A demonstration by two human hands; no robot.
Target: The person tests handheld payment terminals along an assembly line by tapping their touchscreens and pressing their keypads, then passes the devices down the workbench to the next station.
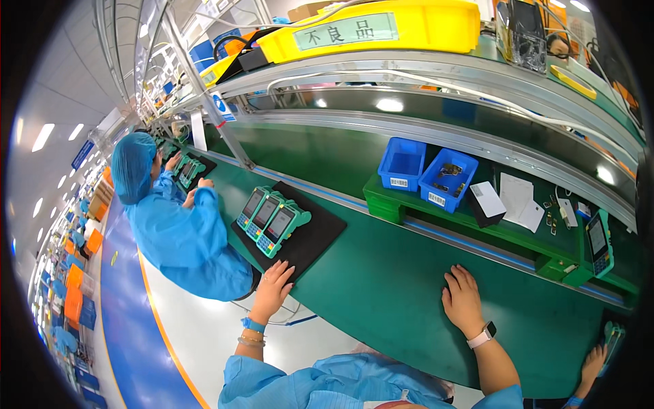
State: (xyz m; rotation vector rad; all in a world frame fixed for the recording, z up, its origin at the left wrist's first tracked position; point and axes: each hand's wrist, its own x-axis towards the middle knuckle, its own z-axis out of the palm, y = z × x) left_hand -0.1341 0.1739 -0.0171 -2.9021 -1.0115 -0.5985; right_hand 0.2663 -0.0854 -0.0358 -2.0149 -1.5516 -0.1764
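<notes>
My left hand (273, 292) lies with its fingers stretched out on the near edge of a black mat (319, 233); it holds nothing. Just beyond those fingers, three green handheld card terminals (264, 221) lean side by side on the mat, screens and keypads facing up. My right hand (462, 301) rests flat on the green worktop (388, 286), fingers a little apart, with nothing in or under it that I can see. It is apart from the terminals.
Beyond the worktop, a green raised shelf bears two blue bins (403, 165), a white box (488, 203), papers (519, 198) and another terminal (599, 243). A yellow tray (436, 27) sits overhead. A blue-gowned co-worker (180, 225) is at left; another person's hand (594, 361) touches a green device at right.
</notes>
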